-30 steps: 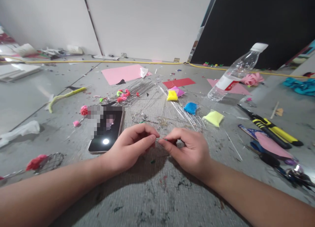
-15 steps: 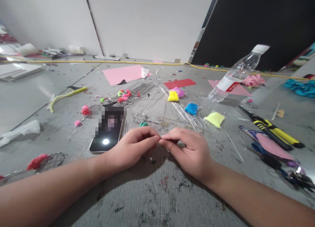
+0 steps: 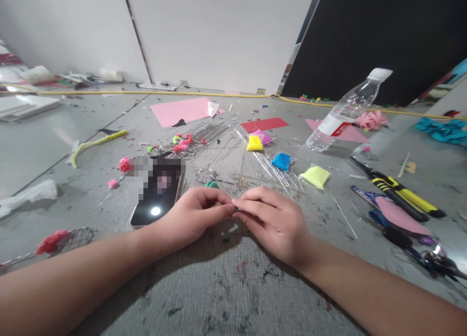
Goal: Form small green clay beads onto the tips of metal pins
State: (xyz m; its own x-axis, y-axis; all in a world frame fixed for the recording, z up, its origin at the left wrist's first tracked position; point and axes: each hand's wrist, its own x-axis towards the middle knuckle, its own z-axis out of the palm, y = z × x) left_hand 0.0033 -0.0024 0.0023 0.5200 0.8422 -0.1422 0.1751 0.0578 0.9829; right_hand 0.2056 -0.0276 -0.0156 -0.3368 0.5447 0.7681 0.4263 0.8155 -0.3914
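My left hand and my right hand meet fingertip to fingertip low over the grey floor. Both are closed in a pinch on a tiny dark green bit between them; I cannot make out what it is. A small green lump lies just behind my left hand. A phone with a lit screen lies flat to the left of that hand. Thin metal wires fan out on the floor behind both hands.
Small foam-clay packets lie behind: yellow, blue, pale yellow-green. A plastic water bottle lies tilted at right. Yellow-black pliers and scissors rest at far right. Pink paper and red paper lie farther back.
My right hand's fingers have closed in over the left fingertips, and both hands sit slightly lower. The green lump behind my left hand came into view.
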